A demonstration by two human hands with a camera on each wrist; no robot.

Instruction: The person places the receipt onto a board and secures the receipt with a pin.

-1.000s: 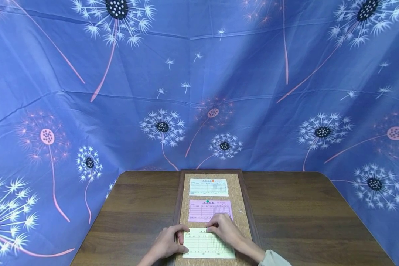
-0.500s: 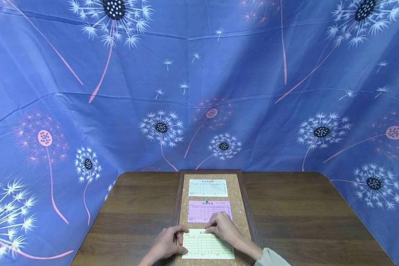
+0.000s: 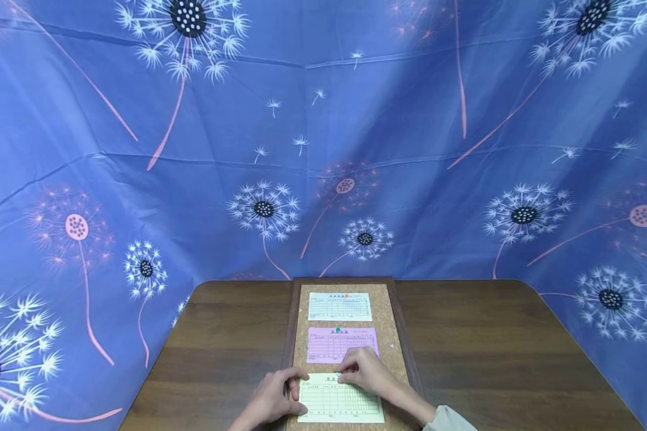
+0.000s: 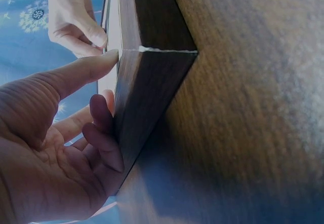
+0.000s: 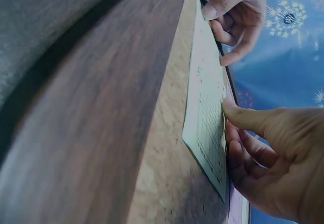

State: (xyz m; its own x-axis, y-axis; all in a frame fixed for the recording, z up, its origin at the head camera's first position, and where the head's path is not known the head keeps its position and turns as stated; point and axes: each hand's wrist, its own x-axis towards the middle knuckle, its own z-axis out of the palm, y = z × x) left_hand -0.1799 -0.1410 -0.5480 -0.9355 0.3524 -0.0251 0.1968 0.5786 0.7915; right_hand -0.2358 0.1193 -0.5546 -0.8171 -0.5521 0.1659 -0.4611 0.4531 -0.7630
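A pale yellow-green printed form slip (image 3: 323, 400) lies on the framed corkboard (image 3: 393, 359), nearest the person. At its left edge, the left hand (image 3: 274, 395) presses with the thumb at the lower corner and index finger at the upper corner; in the left wrist view its other fingers curl in beside the wooden frame (image 4: 147, 82). Over the slip's top edge the right hand (image 3: 368, 372) pinches a small pale green pushpin (image 3: 338, 375), mostly hidden by thumb and index finger. In the right wrist view the right thumb (image 5: 248, 118) is right at the slip's edge.
Farther up the board, a purple slip (image 3: 323, 347) bears a green pin (image 3: 338, 330) and a white-blue slip (image 3: 336, 308) bears an orange pin (image 3: 347, 296). Brown wooden table (image 3: 474, 347) extends on both sides. A blue dandelion-print cloth (image 3: 420, 227) hangs behind.
Both hands keep nearly the same places on the slip. A bit of pale green now shows at the right fingertips. The head view has shifted slightly.
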